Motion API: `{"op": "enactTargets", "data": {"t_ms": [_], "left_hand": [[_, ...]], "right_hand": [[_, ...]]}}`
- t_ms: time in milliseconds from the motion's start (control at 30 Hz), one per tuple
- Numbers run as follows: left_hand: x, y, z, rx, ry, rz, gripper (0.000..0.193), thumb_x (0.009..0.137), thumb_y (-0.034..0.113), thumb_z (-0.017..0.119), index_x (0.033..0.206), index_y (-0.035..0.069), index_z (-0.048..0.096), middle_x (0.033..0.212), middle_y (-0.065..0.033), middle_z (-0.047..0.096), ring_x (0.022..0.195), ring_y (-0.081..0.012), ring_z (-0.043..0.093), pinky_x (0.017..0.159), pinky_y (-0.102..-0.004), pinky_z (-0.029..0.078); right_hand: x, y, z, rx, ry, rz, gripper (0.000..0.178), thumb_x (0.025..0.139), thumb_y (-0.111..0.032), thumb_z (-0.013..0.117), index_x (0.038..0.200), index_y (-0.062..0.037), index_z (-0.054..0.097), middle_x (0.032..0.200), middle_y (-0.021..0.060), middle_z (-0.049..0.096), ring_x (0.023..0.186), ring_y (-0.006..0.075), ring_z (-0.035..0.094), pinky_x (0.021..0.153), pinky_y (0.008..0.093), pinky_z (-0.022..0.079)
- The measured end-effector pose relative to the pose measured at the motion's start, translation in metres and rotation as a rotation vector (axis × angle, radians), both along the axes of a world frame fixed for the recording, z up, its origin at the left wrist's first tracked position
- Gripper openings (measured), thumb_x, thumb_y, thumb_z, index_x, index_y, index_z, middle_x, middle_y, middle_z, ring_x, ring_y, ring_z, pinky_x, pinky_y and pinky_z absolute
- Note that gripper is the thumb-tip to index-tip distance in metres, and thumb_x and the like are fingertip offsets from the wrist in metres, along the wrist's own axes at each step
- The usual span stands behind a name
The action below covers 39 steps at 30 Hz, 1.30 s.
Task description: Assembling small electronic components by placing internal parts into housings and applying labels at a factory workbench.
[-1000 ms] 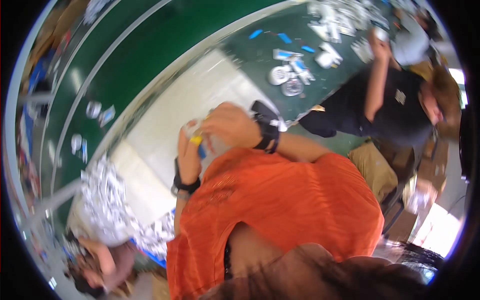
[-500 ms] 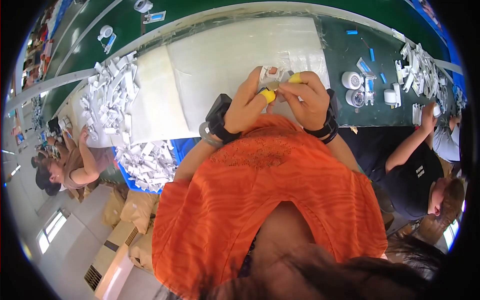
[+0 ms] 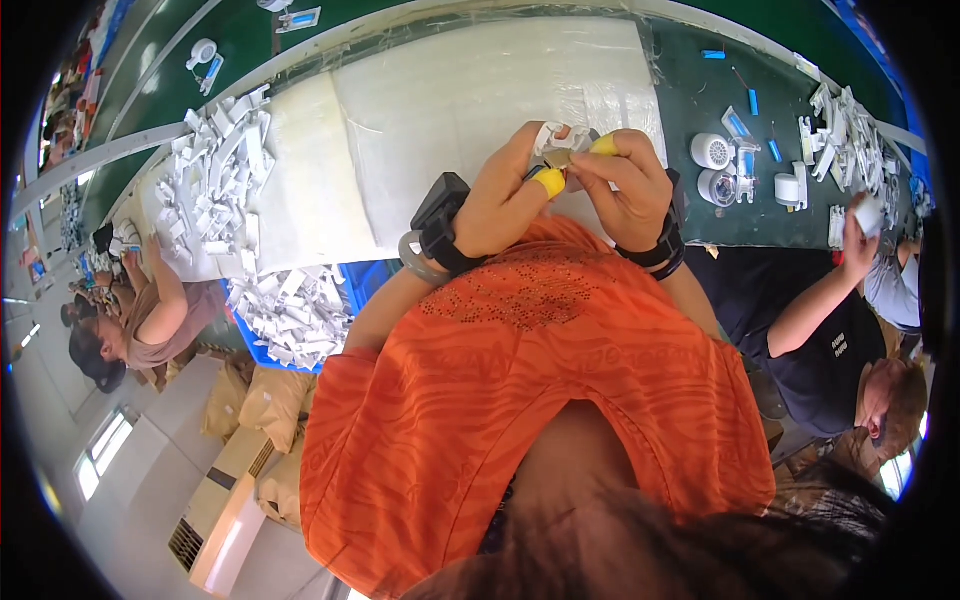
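Observation:
My left hand (image 3: 505,195) and my right hand (image 3: 622,180) meet over the near edge of a white mat (image 3: 450,100) on the green bench. Together they pinch a small white plastic part (image 3: 556,140) between the fingertips. Yellow finger cots cover one fingertip on each hand. Each wrist wears a black band; the left one carries a boxy black device (image 3: 438,215). My orange shirt fills the lower middle of the view.
A heap of white plastic parts (image 3: 215,175) lies at the mat's left end, more fill a blue bin (image 3: 295,310) below it. Tape rolls (image 3: 712,152) and small parts sit to the right. Seated persons work on both sides, left (image 3: 130,320) and right (image 3: 850,330).
The view has swung round from a tilted angle to level. My hands stay together on the small white part; the bench now lies straight ahead.

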<state>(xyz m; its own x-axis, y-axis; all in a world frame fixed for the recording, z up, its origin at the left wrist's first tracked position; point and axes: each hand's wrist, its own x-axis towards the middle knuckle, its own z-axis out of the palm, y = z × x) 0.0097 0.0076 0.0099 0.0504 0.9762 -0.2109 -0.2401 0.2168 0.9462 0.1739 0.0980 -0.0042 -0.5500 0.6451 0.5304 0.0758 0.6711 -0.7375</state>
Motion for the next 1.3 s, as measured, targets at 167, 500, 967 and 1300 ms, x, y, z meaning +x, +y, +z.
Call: {"op": "enactTargets", "data": {"t_ms": [167,500,967,1300], "left_hand": [[0.005,0.001,0.004,0.092,-0.070,0.088,0.037,0.090,0.010,0.050,0.125,0.000,0.045,0.099,-0.0074,0.059,0.084,-0.0114,0.057,0.075,-0.0263,0.049],[0.010,-0.001,-0.011,0.203,0.323,0.114,0.033,0.100,0.015,0.047,0.130,0.002,0.046,0.087,-0.0014,0.056,0.068,-0.0050,0.049,0.060,-0.0205,0.043],[0.005,0.012,-0.008,0.108,0.444,0.088,0.028,0.099,0.017,0.051,0.120,0.000,0.056,0.076,0.0001,0.055,0.062,-0.0059,0.046,0.056,-0.0215,0.040],[0.005,0.013,-0.022,-0.023,0.359,0.014,0.037,0.100,0.018,0.049,0.133,0.003,0.048,0.075,0.0000,0.052,0.062,-0.0056,0.047,0.054,-0.0213,0.042]], "right_hand": [[-0.001,-0.003,-0.002,-0.023,-0.029,-0.034,0.024,0.069,-0.001,0.076,0.090,-0.0087,0.070,0.079,0.0066,0.056,0.075,0.0252,0.055,0.065,0.0327,0.044],[0.001,0.005,-0.001,0.053,-0.070,0.034,0.025,0.066,0.000,0.075,0.089,-0.0080,0.069,0.082,0.0084,0.055,0.077,0.0279,0.055,0.069,0.0352,0.045],[-0.002,-0.004,-0.016,-0.065,-0.058,-0.049,0.023,0.068,0.003,0.072,0.088,-0.0051,0.065,0.082,0.0117,0.055,0.076,0.0304,0.055,0.066,0.0373,0.045],[0.000,0.009,-0.022,0.067,-0.108,0.026,0.025,0.068,0.003,0.071,0.091,-0.0051,0.065,0.084,0.0107,0.058,0.078,0.0302,0.058,0.069,0.0390,0.047]]}}
